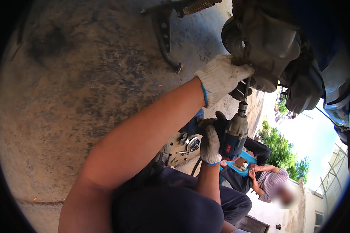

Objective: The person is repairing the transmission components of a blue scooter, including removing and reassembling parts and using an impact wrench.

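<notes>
My left hand (220, 79), in a white knitted glove, is closed over the edge of a grey metal motor housing (272, 42), right where the driver's bit (245, 91) meets it. My right hand (210, 144), also gloved, grips the handle of a blue and grey power driver (234, 136). The driver points up into the underside of the housing. A dark rubber part (305, 89) hangs beside the housing. The point where the bit touches is hidden behind my left glove.
A bent metal bracket with a spring (165, 31) lies on the stained concrete floor (85, 85). Small loose metal parts (188, 146) lie by my knee. Another person in a chequered shirt (270, 180) sits nearby with a blue tray (243, 161). Trees and a wall are behind.
</notes>
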### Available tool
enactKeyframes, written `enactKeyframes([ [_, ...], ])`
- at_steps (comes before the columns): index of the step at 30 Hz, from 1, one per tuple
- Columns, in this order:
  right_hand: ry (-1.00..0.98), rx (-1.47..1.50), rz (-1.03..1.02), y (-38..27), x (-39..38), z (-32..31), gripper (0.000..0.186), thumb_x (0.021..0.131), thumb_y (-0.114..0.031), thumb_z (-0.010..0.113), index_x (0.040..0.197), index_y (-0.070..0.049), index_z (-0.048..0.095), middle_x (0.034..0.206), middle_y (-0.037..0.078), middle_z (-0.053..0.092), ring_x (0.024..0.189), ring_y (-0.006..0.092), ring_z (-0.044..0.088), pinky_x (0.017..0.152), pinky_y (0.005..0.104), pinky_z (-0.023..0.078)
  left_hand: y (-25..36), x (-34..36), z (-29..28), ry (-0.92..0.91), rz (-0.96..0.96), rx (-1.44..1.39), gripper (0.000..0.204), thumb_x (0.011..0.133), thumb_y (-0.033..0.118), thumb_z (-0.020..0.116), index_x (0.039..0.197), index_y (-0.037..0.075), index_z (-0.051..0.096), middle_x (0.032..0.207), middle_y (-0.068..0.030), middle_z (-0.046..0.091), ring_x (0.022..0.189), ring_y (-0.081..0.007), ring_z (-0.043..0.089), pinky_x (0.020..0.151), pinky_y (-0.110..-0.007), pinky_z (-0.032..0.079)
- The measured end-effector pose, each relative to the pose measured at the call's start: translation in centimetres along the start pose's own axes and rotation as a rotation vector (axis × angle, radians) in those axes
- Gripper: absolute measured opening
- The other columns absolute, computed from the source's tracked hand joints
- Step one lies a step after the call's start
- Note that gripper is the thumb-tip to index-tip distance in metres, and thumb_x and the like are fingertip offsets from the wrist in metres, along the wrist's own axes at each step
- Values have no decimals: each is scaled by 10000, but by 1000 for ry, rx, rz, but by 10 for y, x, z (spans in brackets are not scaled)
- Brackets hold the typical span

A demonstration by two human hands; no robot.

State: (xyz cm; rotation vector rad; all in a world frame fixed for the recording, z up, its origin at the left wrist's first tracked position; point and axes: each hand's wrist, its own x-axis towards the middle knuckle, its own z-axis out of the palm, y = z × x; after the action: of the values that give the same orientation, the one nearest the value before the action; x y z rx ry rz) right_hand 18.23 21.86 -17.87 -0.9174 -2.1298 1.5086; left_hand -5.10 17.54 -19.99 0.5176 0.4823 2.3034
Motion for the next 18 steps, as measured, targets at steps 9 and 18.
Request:
enactKeyframes([
  [9,-7,34,76,-1,1,1,631,957,-127,770,1473,53,454,1009,123,749,980,198,705,943,348,533,-4,6,-4,73,96,251,292,1067,240,630,1114,-25,741,959,-94,780,887,-181,758,807,-321,614],
  [18,-26,113,82,-4,-1,5,648,956,-128,767,1477,61,432,1042,112,714,997,211,688,1056,448,523,-2,11,-4,107,-98,20,285,996,211,713,1119,-43,747,1000,-117,781,884,-188,760,804,-323,639],
])
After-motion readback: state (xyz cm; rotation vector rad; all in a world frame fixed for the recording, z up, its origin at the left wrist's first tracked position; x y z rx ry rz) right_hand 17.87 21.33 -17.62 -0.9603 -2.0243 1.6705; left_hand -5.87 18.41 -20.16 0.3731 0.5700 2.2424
